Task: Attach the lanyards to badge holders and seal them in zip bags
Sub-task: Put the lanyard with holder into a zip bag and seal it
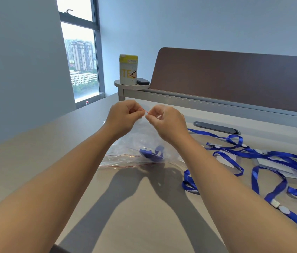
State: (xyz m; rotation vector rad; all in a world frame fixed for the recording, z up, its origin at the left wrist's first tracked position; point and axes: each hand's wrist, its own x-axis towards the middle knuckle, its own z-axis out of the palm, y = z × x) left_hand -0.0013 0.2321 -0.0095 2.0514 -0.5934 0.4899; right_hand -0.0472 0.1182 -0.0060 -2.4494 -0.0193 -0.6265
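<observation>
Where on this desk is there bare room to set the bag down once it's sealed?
Bare desk lies left of the zip bags, out to the left edge, and in the near strip between the forearms. The right side is crowded with blue lanyards and badge holders.

Single head cam, wide-angle, facing fwd and down across table (144,207). Close on both hands: left hand (124,116) at 12, right hand (167,121) just toward 1. Window (79,57) far off at 11.
</observation>
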